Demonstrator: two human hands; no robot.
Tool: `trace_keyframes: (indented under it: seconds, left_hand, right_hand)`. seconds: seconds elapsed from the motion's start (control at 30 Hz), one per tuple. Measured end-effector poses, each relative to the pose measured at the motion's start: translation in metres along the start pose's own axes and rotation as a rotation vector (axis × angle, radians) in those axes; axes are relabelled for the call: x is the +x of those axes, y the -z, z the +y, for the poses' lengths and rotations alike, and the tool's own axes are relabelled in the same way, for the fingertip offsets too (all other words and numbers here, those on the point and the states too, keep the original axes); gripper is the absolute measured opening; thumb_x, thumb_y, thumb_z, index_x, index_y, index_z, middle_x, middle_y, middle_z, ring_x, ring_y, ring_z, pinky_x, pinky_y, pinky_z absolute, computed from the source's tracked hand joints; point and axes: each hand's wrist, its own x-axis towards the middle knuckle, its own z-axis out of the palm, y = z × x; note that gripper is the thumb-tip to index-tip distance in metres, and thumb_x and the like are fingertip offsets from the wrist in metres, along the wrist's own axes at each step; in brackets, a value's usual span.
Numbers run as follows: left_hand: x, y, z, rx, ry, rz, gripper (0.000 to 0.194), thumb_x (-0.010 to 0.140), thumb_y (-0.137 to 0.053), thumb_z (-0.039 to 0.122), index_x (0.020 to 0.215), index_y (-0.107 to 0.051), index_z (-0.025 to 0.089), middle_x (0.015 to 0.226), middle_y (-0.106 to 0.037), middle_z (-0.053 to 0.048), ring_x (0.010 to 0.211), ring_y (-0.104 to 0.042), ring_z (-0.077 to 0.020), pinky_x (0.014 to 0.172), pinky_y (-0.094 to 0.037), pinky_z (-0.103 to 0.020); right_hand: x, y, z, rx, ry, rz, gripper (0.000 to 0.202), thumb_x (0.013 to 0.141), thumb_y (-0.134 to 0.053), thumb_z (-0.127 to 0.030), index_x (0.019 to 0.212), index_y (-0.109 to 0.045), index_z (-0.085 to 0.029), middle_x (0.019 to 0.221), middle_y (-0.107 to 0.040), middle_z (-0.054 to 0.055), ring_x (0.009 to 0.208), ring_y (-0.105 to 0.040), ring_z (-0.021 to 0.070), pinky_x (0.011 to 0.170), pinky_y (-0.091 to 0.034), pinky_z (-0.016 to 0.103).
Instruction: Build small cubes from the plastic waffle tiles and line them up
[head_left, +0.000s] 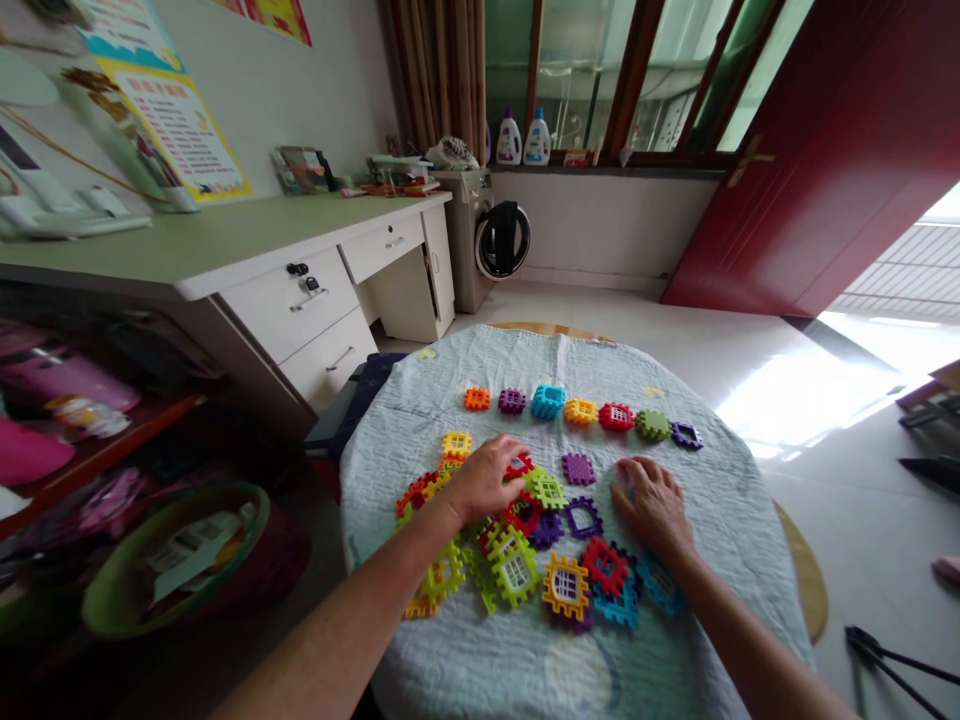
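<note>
My left hand (491, 478) lies over the left part of a loose pile of coloured plastic pieces, its curled fingers at a red piece (519, 464). Whether it grips that piece is unclear. My right hand (651, 498) rests on the cloth to the right of the pile, fingers spread, holding nothing. Between the hands are a purple piece (578, 469), a green piece (547, 489) and a dark purple frame (583, 517). Nearer me lie a yellow-orange frame (565, 587) and a red piece (605, 566). Beyond my hands runs a row of small stacks, including a blue one (548, 401).
The round table has a pale blue cloth (420, 400). At the left stand a desk (247, 235) and a basket (259, 500). A washing machine (469, 240) is at the back, a red door (795, 160) at the right, and black stand legs (892, 660) at the lower right.
</note>
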Motion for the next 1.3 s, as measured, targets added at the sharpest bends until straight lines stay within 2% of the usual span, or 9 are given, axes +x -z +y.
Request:
trace_keyframes:
  seconds: [0.17,0.27,0.37,0.43,0.57,0.7,0.9,1.1,1.3]
  left_hand:
    - [-0.036,0.022,-0.028,0.135,0.143,0.1,0.037,0.076,-0.066,0.03,0.112,-0.066,0.022,0.123,-0.061,-0.01,0.119,-0.053,-0.0281,0.108,-0.04,-0.044]
    - [-0.072,0.029,-0.052,0.211,0.253,0.111,0.053,0.071,-0.072,0.045,0.119,-0.064,0.024,0.137,-0.052,-0.011,0.13,-0.045,-0.0338,0.111,-0.035,-0.05]
    - [-0.102,0.028,-0.071,0.232,0.289,0.1,0.064,0.069,-0.073,0.046,0.127,-0.06,0.025,0.143,-0.048,-0.01,0.133,-0.043,-0.0342,0.11,-0.037,-0.051]
    - [-0.111,0.025,-0.075,0.209,0.273,0.105,0.064,0.07,-0.072,0.043,0.13,-0.058,0.025,0.14,-0.05,-0.01,0.13,-0.045,-0.032,0.11,-0.038,-0.048]
    - [-0.105,0.017,-0.067,0.131,0.251,0.183,0.056,0.072,-0.07,0.031,0.127,-0.059,0.023,0.129,-0.059,-0.009,0.122,-0.052,-0.028,0.108,-0.04,-0.046]
    - [-0.088,0.011,-0.059,0.027,0.269,0.303,0.046,0.074,-0.068,0.027,0.119,-0.062,0.022,0.118,-0.064,-0.009,0.112,-0.058,-0.0253,0.102,-0.046,-0.043]
    - [-0.083,0.01,-0.069,-0.116,0.383,0.454,0.031,0.082,-0.056,0.026,0.112,-0.062,0.019,0.109,-0.065,-0.009,0.092,-0.064,-0.0199,0.084,-0.054,-0.037]
    - [-0.096,0.021,-0.055,-0.031,0.322,0.616,0.024,0.087,-0.05,0.031,0.102,-0.064,0.019,0.107,-0.065,-0.008,0.104,-0.06,-0.0227,0.098,-0.048,-0.042]
    - [-0.105,0.019,-0.038,-0.145,0.353,0.445,0.03,0.083,-0.058,0.029,0.111,-0.061,0.021,0.105,-0.069,-0.006,0.094,-0.065,-0.019,0.087,-0.053,-0.034]
  right_hand:
    - [0.002,-0.003,0.005,0.032,-0.016,-0.005,0.036,0.09,-0.048,-0.041,0.12,-0.058,-0.024,0.128,-0.056,0.009,0.112,-0.05,0.0285,0.093,-0.039,0.043]
    - [0.005,0.006,0.003,0.089,-0.029,-0.04,0.032,0.086,-0.052,-0.038,0.113,-0.062,-0.024,0.122,-0.059,0.009,0.109,-0.051,0.0286,0.091,-0.039,0.043]
    - [0.007,0.022,-0.02,0.171,0.076,-0.05,0.029,0.082,-0.056,-0.032,0.107,-0.065,-0.023,0.12,-0.061,0.009,0.111,-0.05,0.0297,0.093,-0.039,0.046]
    - [0.008,0.032,-0.047,0.259,0.263,-0.113,0.037,0.08,-0.059,-0.031,0.116,-0.063,-0.023,0.127,-0.059,0.009,0.116,-0.048,0.0293,0.098,-0.037,0.046]
    - [0.012,0.033,-0.094,0.311,0.378,-0.294,0.056,0.074,-0.065,-0.024,0.13,-0.057,-0.021,0.134,-0.057,0.009,0.119,-0.046,0.0281,0.102,-0.037,0.042]
    - [0.017,0.026,-0.104,0.237,0.33,-0.405,0.052,0.072,-0.068,-0.022,0.123,-0.061,-0.02,0.116,-0.063,0.01,0.109,-0.052,0.0269,0.096,-0.04,0.039]
    - [0.015,0.03,-0.076,0.182,0.244,-0.273,0.047,0.074,-0.067,-0.025,0.12,-0.063,-0.019,0.111,-0.062,0.009,0.101,-0.053,0.0252,0.09,-0.041,0.037]
    - [0.008,0.042,-0.061,0.15,0.194,-0.102,0.045,0.076,-0.064,-0.023,0.12,-0.064,-0.022,0.113,-0.062,0.01,0.105,-0.053,0.0285,0.095,-0.041,0.046]
    - [-0.009,0.057,-0.135,0.441,0.434,-0.212,0.038,0.082,-0.062,-0.019,0.118,-0.065,-0.027,0.113,-0.063,0.007,0.103,-0.053,0.0231,0.092,-0.046,0.04]
